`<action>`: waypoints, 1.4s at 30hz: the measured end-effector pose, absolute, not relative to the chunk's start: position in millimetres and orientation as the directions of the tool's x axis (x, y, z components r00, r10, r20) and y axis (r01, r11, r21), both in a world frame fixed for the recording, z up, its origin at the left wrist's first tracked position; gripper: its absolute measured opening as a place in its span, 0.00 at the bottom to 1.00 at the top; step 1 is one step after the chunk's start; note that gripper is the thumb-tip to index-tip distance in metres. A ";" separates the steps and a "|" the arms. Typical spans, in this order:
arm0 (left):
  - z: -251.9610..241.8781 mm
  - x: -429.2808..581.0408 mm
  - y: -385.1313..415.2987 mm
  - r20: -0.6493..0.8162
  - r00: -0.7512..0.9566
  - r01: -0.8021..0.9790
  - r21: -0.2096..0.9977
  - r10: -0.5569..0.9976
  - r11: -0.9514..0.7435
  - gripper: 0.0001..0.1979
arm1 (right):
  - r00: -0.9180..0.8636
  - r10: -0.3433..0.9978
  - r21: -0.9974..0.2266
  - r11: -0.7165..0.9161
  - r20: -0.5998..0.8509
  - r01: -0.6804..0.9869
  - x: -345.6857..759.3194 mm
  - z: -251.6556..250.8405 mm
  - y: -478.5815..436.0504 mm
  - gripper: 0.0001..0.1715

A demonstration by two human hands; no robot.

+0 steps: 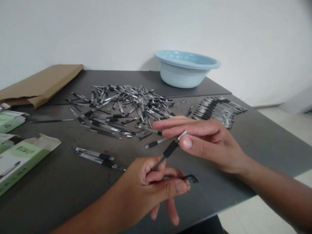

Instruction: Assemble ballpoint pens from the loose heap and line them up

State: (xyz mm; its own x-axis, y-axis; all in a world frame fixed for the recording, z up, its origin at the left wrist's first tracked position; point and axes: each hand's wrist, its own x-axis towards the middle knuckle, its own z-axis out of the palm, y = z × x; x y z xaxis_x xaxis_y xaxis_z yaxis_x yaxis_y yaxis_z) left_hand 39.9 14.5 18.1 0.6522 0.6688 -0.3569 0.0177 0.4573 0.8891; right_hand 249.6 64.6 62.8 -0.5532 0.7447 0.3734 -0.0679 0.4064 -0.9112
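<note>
Left hand point(148, 187) and right hand point(214, 143) on pen point(170, 148)

The left hand point(151, 187) is holding a pen point(170, 149) slantwise and pinching a small dark piece point(191, 179). The right hand's point(214, 143) thumb and fingers are meeting its pale upper tip. Beyond, loose pens point(143, 107) are lying heaped on the desk point(48, 182), beside a tidy row of pens point(213, 109). A blue basin point(184, 76) is standing behind; green-and-white boxes point(24, 159) are lying left.
</note>
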 end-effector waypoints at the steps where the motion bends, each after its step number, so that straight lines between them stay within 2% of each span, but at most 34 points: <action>1: 18.2 40.1 14.8 -0.354 0.656 0.018 0.890 0.667 0.456 0.16 | -0.526 0.767 -0.920 0.384 0.368 -0.084 246.2 60.9 64.7 0.12; 4: 18.9 40.9 14.2 -0.362 0.665 0.026 0.885 0.653 0.464 0.15 | -0.435 0.812 -0.921 0.362 0.389 -0.147 240.1 49.8 67.2 0.10; 6: 19.7 41.1 13.6 -0.363 0.672 0.028 0.883 0.646 0.468 0.14 | -0.416 0.823 -0.922 0.350 0.387 -0.165 239.8 42.4 67.9 0.14; 8: 20.4 40.8 13.6 -0.360 0.666 0.014 0.882 0.654 0.471 0.14 | -0.458 0.809 -0.930 0.313 0.368 -0.196 240.5 39.3 65.7 0.21; 10: 20.2 40.1 13.9 -0.343 0.660 -0.020 0.882 0.669 0.471 0.15 | -0.525 0.785 -0.944 0.246 0.328 -0.222 240.1 41.2 61.6 0.23; 13: 18.9 39.6 14.0 -0.324 0.671 -0.045 0.880 0.667 0.473 0.15 | -0.550 0.790 -0.961 0.193 0.271 -0.196 236.4 47.7 57.4 0.17; 16: 19.4 40.8 13.1 -0.340 0.683 -0.045 0.864 0.646 0.501 0.15 | -0.447 0.851 -0.960 0.219 0.276 -0.177 232.4 47.7 60.4 0.07; 17: 20.1 41.5 12.8 -0.343 0.689 -0.049 0.857 0.638 0.513 0.14 | -0.413 0.866 -0.957 0.223 0.283 -0.188 231.6 45.6 62.2 0.08; 19: 22.0 42.5 12.6 -0.337 0.704 -0.064 0.846 0.625 0.529 0.13 | -0.399 0.867 -0.945 0.214 0.300 -0.247 231.2 40.6 64.6 0.13; 22: 24.2 42.5 13.0 -0.332 0.697 -0.096 0.835 0.636 0.541 0.18 | -0.494 0.820 -0.941 0.146 0.288 -0.306 231.8 37.8 61.9 0.28; 23: 24.5 42.1 13.3 -0.329 0.693 -0.106 0.834 0.641 0.542 0.19 | -0.526 0.807 -0.948 0.123 0.269 -0.294 232.1 39.0 59.8 0.29; 27: 24.0 41.3 13.6 -0.313 0.712 -0.107 0.837 0.629 0.537 0.18 | -0.550 0.798 -0.967 0.159 0.245 -0.200 233.2 47.1 54.8 0.17; 32: 23.5 43.2 13.3 -0.332 0.724 -0.055 0.846 0.605 0.530 0.19 | -0.418 0.856 -0.951 0.250 0.305 -0.183 233.2 42.5 62.3 0.06; 34: 24.0 43.4 13.6 -0.338 0.726 -0.035 0.851 0.599 0.524 0.18 | -0.398 0.867 -0.948 0.226 0.301 -0.224 232.8 37.7 63.6 0.09; 38: 24.4 41.5 14.2 -0.371 0.707 -0.017 0.843 0.602 0.538 0.21 | -0.513 0.808 -0.939 0.137 0.290 -0.314 232.8 35.2 59.4 0.23; 42: 23.4 40.0 14.3 -0.359 0.718 -0.043 0.833 0.597 0.552 0.23 | -0.540 0.790 -0.943 0.140 0.289 -0.300 233.5 38.9 57.2 0.18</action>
